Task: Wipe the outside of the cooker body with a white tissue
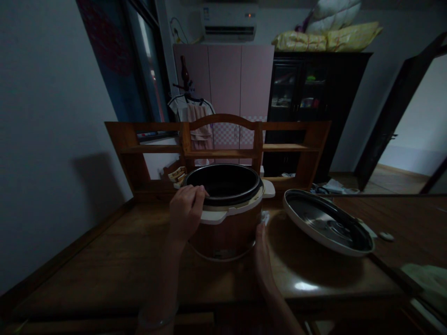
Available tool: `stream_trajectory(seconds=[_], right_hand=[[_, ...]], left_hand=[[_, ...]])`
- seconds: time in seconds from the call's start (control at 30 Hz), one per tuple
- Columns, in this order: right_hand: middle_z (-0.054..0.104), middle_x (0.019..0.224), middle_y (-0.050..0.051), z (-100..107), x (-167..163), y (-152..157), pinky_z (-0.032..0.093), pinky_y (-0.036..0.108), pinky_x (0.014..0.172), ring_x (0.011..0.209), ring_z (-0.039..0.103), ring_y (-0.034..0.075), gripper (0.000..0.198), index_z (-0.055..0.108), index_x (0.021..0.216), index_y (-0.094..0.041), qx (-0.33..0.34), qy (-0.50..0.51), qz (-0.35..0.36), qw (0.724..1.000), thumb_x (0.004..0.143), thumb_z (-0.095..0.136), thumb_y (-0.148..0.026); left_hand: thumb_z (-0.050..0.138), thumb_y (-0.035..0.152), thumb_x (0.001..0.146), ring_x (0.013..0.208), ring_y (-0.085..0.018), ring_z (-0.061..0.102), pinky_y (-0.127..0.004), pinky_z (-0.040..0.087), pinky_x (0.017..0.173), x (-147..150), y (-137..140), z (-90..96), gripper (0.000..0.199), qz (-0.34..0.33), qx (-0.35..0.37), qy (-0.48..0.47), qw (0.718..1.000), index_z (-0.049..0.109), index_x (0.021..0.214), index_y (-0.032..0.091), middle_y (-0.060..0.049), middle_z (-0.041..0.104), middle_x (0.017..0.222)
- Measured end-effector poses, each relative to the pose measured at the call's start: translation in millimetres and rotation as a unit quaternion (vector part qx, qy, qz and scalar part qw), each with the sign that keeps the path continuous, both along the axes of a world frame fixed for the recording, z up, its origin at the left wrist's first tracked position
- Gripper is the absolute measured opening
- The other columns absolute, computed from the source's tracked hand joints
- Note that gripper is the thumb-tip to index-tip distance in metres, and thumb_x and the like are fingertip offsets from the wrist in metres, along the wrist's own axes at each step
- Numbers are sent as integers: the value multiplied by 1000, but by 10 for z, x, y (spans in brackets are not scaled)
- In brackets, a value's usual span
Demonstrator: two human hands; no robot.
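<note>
Head view: in a dim room, pink cupboards (225, 79) stand behind a wooden desk (136, 260). On it sits a brown cooker (225, 235), open, black inside. The left hand (186, 211) curls its fingers over the rim (233, 202); the right hand (262, 256) lies alongside, fingers together, grip unclear.

The left hand (186, 209) is curled, the right hand (261, 244) straighter.

Your picture is dim overall, brightest at far right, where pale light fills the doorway (421, 121). You get a white glare on the surface (286, 284), right of bottom centre, and a soft shadow on the wall (42, 139) at left. The pot (223, 179) is nearly black inside. Wide-angle stretch slants the door (390, 116); fine detail looks soft.
</note>
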State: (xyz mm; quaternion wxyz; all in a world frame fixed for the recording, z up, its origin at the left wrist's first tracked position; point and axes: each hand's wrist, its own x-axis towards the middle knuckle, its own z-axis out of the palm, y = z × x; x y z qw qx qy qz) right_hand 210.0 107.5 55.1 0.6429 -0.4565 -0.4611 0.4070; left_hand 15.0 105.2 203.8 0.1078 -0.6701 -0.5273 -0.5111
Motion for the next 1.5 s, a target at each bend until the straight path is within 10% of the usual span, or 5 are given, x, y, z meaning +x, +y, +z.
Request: stream_trajectory(seconds=[1.5], right_hand=[[-8, 163, -7, 208, -159, -198, 1, 45, 123, 151, -5, 17, 67, -2, 156, -30, 82, -70, -5, 994, 102, 30, -53]], left_hand=[[34, 38, 99, 82, -18, 57, -33, 40, 82, -7, 1, -4, 41, -3, -7, -3, 1000, 62, 75, 21, -3, 62, 77]])
